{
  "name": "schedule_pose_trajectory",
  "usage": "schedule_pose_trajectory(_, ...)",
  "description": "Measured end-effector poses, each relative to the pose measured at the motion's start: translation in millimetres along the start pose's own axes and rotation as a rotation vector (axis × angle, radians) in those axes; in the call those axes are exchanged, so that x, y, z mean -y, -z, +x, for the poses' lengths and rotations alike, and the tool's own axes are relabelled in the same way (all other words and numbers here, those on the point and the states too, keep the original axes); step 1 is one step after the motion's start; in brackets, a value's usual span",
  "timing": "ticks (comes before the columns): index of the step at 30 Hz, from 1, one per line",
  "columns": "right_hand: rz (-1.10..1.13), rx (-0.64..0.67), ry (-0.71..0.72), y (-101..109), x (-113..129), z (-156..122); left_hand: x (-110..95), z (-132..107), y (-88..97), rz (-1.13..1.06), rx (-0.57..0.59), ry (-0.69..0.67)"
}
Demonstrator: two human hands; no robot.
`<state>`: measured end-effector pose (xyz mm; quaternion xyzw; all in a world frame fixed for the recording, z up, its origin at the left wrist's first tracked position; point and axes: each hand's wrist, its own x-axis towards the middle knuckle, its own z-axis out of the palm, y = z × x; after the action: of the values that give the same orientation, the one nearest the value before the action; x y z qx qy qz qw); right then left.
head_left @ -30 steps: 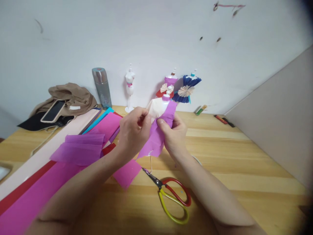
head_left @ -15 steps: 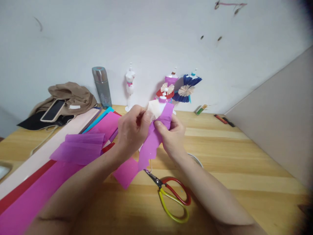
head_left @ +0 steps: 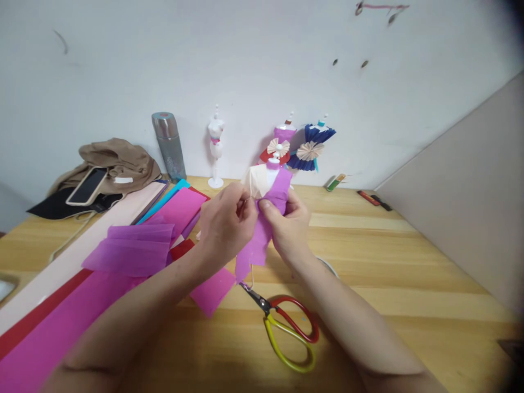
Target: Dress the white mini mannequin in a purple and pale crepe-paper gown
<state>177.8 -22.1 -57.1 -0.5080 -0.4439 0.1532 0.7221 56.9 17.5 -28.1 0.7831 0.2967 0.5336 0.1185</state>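
Note:
A small white dress-form mannequin (head_left: 272,176) with a purple neck band is between my hands. Purple crepe paper (head_left: 259,240) wraps across its front and hangs down to a ragged lower end. Cream pleated paper (head_left: 257,180) covers its shoulder on the left. My right hand (head_left: 291,221) grips the mannequin from the right, thumb pressed on the purple paper at the waist. My left hand (head_left: 227,221) is closed in a pinch at the lower edge of the cream paper; its fingertips hide exactly what they hold. Scissors (head_left: 268,308) with red and yellow handles lie below.
Purple, pink and red paper sheets (head_left: 126,251) spread over the left of the table. Behind stand a bare mannequin (head_left: 216,147), a dark-blue-dressed mannequin (head_left: 313,147) and a steel flask (head_left: 170,147). A phone (head_left: 87,185) rests on brown cloth (head_left: 118,158).
My left hand has shifted slightly down and right, from the cream paper's side edge to its lower edge. The right hand keeps its grip. The camera view has shifted a little.

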Motion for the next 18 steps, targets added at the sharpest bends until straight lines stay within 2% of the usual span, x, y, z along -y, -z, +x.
schedule_pose_trajectory(5,0.01,-0.004,-0.003,-0.3,1.2,0.5,-0.5,0.9,-0.2,-0.006,0.053,0.002)
schedule_pose_trajectory(11,0.011,-0.012,-0.009,-0.5,4.6,2.6,1.2,1.5,-0.8,0.051,0.069,-0.135)
schedule_pose_trajectory(14,0.006,-0.015,-0.016,-0.1,4.8,3.4,1.3,0.8,1.0,0.086,0.046,-0.248)
schedule_pose_trajectory(16,0.01,-0.02,-0.024,0.2,4.6,3.7,1.3,0.7,3.5,0.059,0.047,-0.315)
schedule_pose_trajectory(18,0.015,-0.025,-0.034,0.7,4.2,3.9,1.5,1.7,6.1,-0.01,0.073,-0.316)
